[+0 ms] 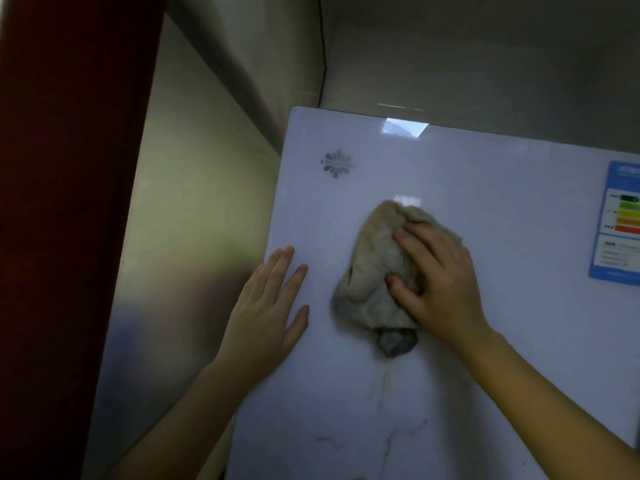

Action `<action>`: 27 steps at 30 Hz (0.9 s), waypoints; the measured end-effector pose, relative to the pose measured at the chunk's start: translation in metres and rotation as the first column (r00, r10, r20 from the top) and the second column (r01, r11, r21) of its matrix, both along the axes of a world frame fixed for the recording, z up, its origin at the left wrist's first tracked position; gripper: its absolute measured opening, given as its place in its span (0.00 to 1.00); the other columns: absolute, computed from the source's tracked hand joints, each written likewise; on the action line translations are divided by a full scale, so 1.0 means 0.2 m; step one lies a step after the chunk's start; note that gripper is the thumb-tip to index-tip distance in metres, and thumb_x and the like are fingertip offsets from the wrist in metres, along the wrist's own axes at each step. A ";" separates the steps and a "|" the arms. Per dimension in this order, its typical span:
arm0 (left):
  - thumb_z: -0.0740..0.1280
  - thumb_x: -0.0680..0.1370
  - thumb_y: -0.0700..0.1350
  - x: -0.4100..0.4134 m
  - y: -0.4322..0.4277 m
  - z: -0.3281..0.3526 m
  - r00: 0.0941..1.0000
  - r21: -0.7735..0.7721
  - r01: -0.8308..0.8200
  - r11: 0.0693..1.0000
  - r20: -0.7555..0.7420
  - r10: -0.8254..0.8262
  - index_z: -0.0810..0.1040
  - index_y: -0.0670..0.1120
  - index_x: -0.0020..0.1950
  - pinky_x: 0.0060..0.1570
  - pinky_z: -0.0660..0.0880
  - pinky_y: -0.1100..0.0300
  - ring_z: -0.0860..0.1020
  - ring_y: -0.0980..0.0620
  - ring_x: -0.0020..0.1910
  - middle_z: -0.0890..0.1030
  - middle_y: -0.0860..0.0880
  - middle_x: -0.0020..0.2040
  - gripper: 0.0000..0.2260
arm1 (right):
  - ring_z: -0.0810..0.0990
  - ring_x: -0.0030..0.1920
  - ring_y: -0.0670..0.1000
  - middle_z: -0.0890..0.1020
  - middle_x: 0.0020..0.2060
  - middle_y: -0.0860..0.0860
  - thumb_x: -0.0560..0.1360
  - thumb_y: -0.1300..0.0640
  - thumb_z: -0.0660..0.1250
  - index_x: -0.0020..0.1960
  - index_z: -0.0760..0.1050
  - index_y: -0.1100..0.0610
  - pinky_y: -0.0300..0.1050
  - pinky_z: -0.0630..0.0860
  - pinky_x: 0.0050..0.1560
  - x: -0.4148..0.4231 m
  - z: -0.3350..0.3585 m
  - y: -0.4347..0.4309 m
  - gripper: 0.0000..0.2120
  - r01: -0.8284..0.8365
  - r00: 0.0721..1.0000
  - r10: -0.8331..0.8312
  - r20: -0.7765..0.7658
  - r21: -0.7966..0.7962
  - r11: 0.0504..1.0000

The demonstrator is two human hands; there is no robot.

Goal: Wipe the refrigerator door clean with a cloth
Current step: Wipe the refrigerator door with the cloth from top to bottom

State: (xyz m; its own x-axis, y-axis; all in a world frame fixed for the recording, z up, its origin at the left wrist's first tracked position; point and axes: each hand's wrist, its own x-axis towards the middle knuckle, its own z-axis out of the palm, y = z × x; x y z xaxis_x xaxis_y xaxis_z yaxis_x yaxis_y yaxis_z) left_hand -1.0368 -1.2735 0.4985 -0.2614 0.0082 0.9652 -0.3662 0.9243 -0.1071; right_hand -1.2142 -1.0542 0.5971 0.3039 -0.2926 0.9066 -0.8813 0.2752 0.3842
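Note:
The white refrigerator door (pixel 485 188) fills the middle and right of the head view. A bunched beige cloth (pixel 374 265) lies against the door's upper middle, with a grey end hanging below it. My right hand (pixel 440 282) presses the cloth to the door, its fingers and thumb curled over the wad. My left hand (pixel 270 306) rests flat on the door near its left edge, fingers straight, apart from the cloth. Thin dark streaks (pixel 384 441) mark the door lower down.
A blue energy label (pixel 620 223) sticks to the door at the right edge. A grey logo (pixel 336 163) sits near the door's top left corner. A pale wall (pixel 194 188) stands left of the fridge, and a dark red panel (pixel 69 202) at far left.

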 end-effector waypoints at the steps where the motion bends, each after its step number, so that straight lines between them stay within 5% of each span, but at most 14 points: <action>1: 0.60 0.82 0.54 0.00 0.00 0.00 1.000 -0.001 -0.004 1.000 0.002 0.004 0.67 0.44 0.78 0.75 0.67 0.45 0.62 0.43 0.80 0.62 0.41 0.81 0.26 | 0.73 0.71 0.56 0.75 0.71 0.53 0.75 0.48 0.72 0.72 0.74 0.55 0.51 0.67 0.69 0.01 0.01 -0.01 0.28 -0.016 0.997 0.020 0.071 -0.057 0.998; 4: 0.59 0.82 0.54 0.00 0.00 0.00 1.000 -0.002 -0.010 1.000 0.009 0.010 0.67 0.43 0.78 0.74 0.67 0.44 0.62 0.42 0.80 0.62 0.41 0.81 0.27 | 0.73 0.71 0.56 0.74 0.71 0.55 0.74 0.48 0.72 0.72 0.74 0.57 0.51 0.67 0.71 0.06 -0.05 -0.05 0.28 -0.051 0.993 0.055 0.105 -0.045 0.998; 9: 0.58 0.82 0.55 0.00 0.01 -0.01 1.000 -0.010 -0.023 1.000 -0.011 0.023 0.66 0.43 0.79 0.75 0.65 0.45 0.61 0.43 0.80 0.62 0.41 0.81 0.28 | 0.76 0.68 0.58 0.78 0.68 0.56 0.76 0.44 0.71 0.69 0.77 0.56 0.52 0.71 0.69 -0.02 -0.25 0.02 0.26 0.036 0.978 0.017 -0.210 0.247 0.968; 15: 0.57 0.81 0.56 -0.02 0.09 -0.01 0.999 0.041 -0.024 0.999 -0.042 0.026 0.66 0.41 0.78 0.76 0.62 0.45 0.59 0.41 0.80 0.61 0.40 0.81 0.29 | 0.73 0.70 0.55 0.75 0.69 0.55 0.73 0.48 0.73 0.71 0.75 0.56 0.43 0.63 0.72 -0.09 -0.27 0.16 0.29 0.008 0.992 0.002 0.128 -0.081 0.997; 21: 0.59 0.81 0.54 -0.04 0.10 -0.11 0.998 -0.017 -0.001 1.000 -0.069 0.000 0.69 0.41 0.76 0.74 0.63 0.44 0.64 0.39 0.78 0.64 0.38 0.79 0.27 | 0.77 0.68 0.58 0.78 0.68 0.57 0.75 0.47 0.72 0.69 0.77 0.57 0.53 0.73 0.67 -0.07 -0.40 0.12 0.26 0.033 0.993 -0.006 -0.119 0.226 0.974; 27: 0.62 0.81 0.51 0.02 0.03 -0.34 0.994 -0.018 0.010 1.000 -0.110 -0.012 0.73 0.40 0.73 0.72 0.66 0.45 0.68 0.38 0.75 0.69 0.37 0.76 0.24 | 0.74 0.69 0.56 0.76 0.68 0.54 0.72 0.48 0.75 0.70 0.75 0.55 0.49 0.66 0.65 -0.01 -0.49 0.09 0.29 -0.001 0.980 0.008 0.199 -0.032 0.999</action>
